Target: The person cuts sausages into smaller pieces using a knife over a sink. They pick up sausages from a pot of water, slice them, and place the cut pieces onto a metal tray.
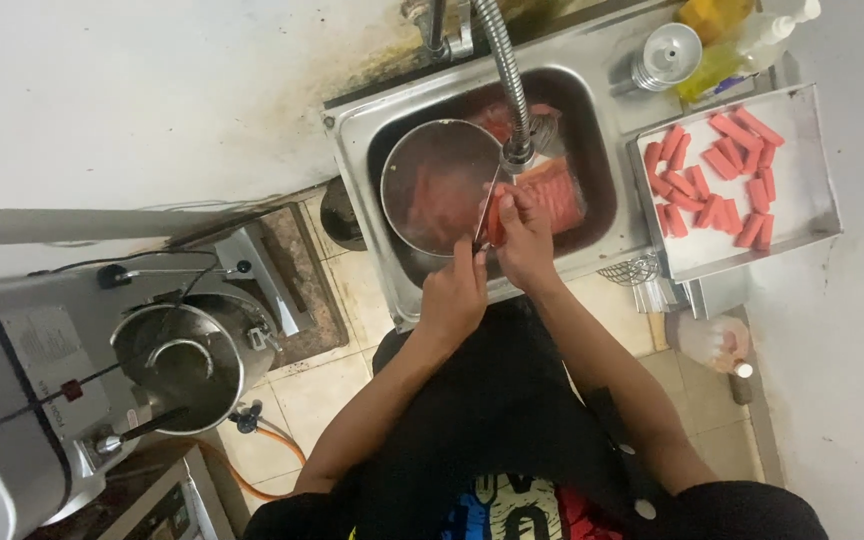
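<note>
Seen from above: a steel sink [352, 130] set into a counter, with a flexible spring-type faucet hose [508, 70] hanging down over the basin. Inside the basin, a round metal strainer [432, 180] on the left, and more red sausages [557, 190] lying under water on the right.

Right hand [527, 240] over the front edge of the basin, fingers closed around one red sausage [495, 215], held just below the faucet end. Left hand [455, 290] just beside it, near the front rim of the sink, fingers curled narrow around the handle of a thin knife [482, 215], the blade pointing up against the sausage. The two hands almost touching each other.

To the right of the sink, a shallow metal tray [802, 200] on the drainboard, holding many short red sausage pieces [712, 175] scattered in two loose groups. Behind the tray, a yellow bottle [712, 55] and a small metal cup [664, 55].

On the left side, well apart from the sink, a grey machine with a round steel bowl [182, 365]. Below it, an orange hose [272, 450] on the tiled floor [322, 390]. Under the tray, a plastic bottle [712, 342] standing on the floor.
</note>
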